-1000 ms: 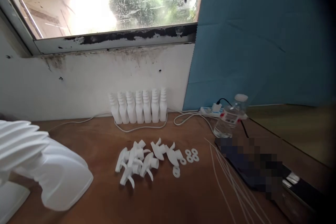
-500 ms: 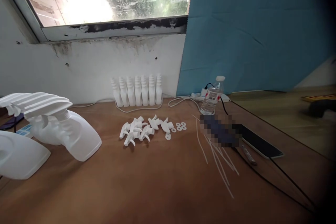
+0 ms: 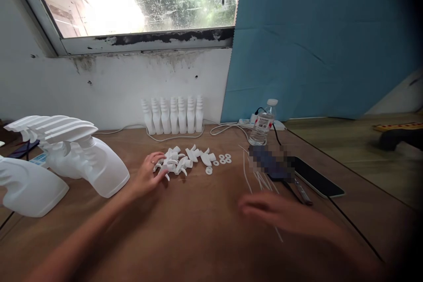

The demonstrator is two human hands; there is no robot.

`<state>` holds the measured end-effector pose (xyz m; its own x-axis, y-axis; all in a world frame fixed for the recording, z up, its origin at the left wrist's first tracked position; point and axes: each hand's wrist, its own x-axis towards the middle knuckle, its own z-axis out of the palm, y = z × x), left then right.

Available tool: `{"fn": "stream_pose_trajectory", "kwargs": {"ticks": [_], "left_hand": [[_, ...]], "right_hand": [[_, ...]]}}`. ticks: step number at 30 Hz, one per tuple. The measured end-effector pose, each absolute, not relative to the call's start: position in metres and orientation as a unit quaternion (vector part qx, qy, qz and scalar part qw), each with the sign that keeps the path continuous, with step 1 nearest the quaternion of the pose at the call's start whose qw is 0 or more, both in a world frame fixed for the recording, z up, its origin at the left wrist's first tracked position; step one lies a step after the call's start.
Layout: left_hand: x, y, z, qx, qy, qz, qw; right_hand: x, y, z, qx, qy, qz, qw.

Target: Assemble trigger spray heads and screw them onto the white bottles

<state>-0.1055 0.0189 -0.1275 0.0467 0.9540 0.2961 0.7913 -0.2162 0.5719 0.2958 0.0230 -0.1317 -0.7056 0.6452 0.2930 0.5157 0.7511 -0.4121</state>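
My left hand (image 3: 150,174) reaches to the left edge of a heap of small white plastic trigger pieces (image 3: 180,165). Its thumb and fingers are apart around the nearest pieces; whether they touch any is hard to make out. Blurred by motion, my right hand (image 3: 271,211) is over the table in front of several thin white tubes (image 3: 246,172); its finger shape is smeared. Several flat white rings (image 3: 222,161) lie just right of the heap. White spray bottles (image 3: 107,165) with trigger heads stand in a row at the left.
Ribbed white plastic parts (image 3: 174,116) stand lined up along the wall, with a white cable before them. A water bottle (image 3: 262,125) stands at the back right. Nearer are a partly pixelated dark object (image 3: 271,163), a black phone-like slab (image 3: 317,176) and black cables.
Both my hands have come into view, the left at the trigger pieces and the right near the tubes. The camera view has shifted slightly.
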Motion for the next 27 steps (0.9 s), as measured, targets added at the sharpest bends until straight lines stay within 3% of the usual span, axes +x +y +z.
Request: {"fn": "stream_pose_trajectory", "kwargs": {"ticks": [3, 9, 19, 27], "left_hand": [[-0.098, 0.065, -0.148, 0.75, 0.594, 0.291, 0.018], [-0.102, 0.072, -0.174, 0.757, 0.596, 0.269, -0.004], [-0.103, 0.069, -0.174, 0.748, 0.568, 0.338, -0.059], [-0.095, 0.053, -0.165, 0.696, 0.517, 0.483, -0.124]], "right_hand": [[0.254, 0.049, -0.132, -0.315, -0.914, 0.145, 0.209], [0.201, 0.104, -0.155, -0.316, -0.923, 0.111, 0.19], [0.204, 0.106, -0.177, -0.339, -0.932, -0.086, 0.099], [0.207, 0.108, -0.174, -0.356, -0.92, -0.027, 0.165]]}}
